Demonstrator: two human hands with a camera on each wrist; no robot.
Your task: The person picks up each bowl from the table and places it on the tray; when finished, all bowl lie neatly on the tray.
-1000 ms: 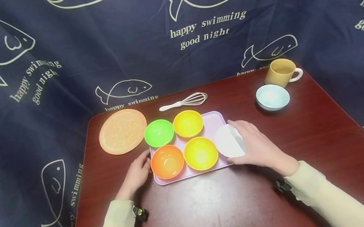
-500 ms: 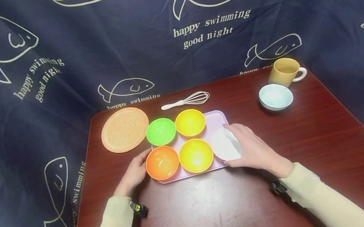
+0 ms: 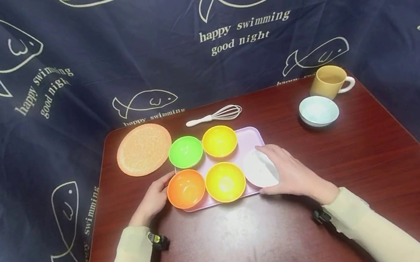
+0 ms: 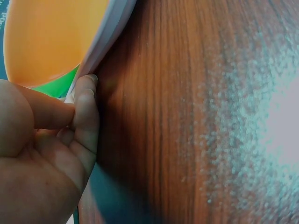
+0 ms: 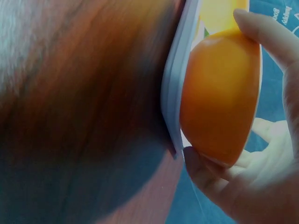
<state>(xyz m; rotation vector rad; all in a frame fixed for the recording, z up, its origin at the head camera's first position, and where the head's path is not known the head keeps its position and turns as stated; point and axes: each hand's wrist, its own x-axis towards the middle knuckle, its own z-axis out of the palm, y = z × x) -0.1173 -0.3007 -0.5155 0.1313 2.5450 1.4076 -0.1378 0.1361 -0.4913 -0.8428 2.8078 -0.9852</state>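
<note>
A lilac tray [image 3: 249, 141] bears a green bowl [image 3: 186, 152], two yellow bowls, one at the back [image 3: 219, 141] and one at the front [image 3: 225, 182], and an orange bowl [image 3: 186, 189]. My left hand [image 3: 156, 199] pinches the tray's left edge, with thumb and fingers at its rim [image 4: 100, 46] in the left wrist view. At the tray's right end my right hand [image 3: 294, 173] holds a bowl, white inside [image 3: 259, 169] and orange outside [image 5: 219, 98], with the thumb and fingers spread around its side. This bowl sits right beside the front yellow one. The orange bowl overlaps the tray's left edge.
Behind the tray lies a white-handled whisk [image 3: 215, 115]. A round orange-slice mat [image 3: 144, 149] is at the back left. A pale blue bowl [image 3: 318, 111] and a yellow mug [image 3: 329, 82] stand at the back right of the dark red wooden table [image 3: 242, 247].
My right hand has moved left with the white-inside bowl. The front yellow bowl and the orange bowl have shifted left on the tray. My left hand stays at the tray's edge.
</note>
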